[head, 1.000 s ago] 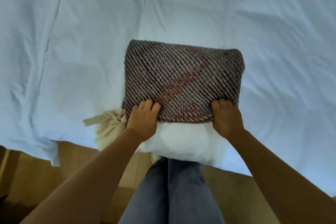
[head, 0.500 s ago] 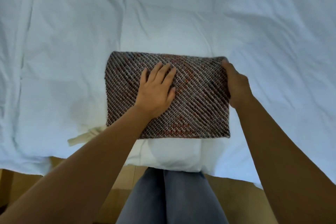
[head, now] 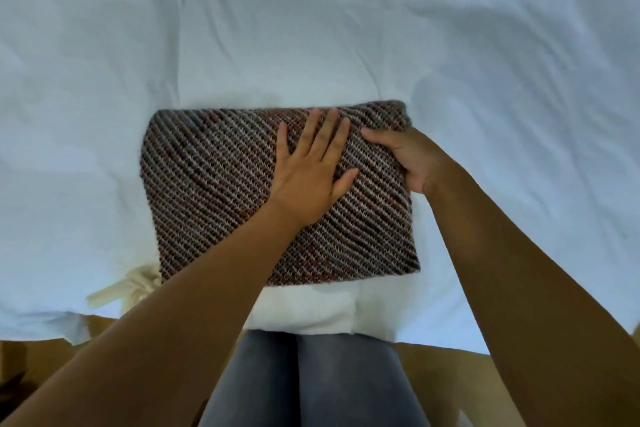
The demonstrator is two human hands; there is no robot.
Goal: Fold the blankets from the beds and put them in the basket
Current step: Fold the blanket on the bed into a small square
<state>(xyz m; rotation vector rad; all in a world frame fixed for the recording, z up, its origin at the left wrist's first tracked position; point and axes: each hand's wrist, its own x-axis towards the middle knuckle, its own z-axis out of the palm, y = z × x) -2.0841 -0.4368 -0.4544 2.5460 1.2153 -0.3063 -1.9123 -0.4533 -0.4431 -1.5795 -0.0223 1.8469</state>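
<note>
Single head-worn camera looking steeply down, close over the bed (head: 104, 45); legs (head: 311, 381) showing at lower centre.

Setting: bedroom in a home. Evidence: bed (head: 104, 80) under a wrinkled white sheet fills most of the view. Folded knit blanket (head: 214, 191) lies on the bed near its front edge. Wood-toned floor (head: 433, 378) below that edge.

Sheet (head: 346, 28) open all round blanket (head: 214, 184).
</note>
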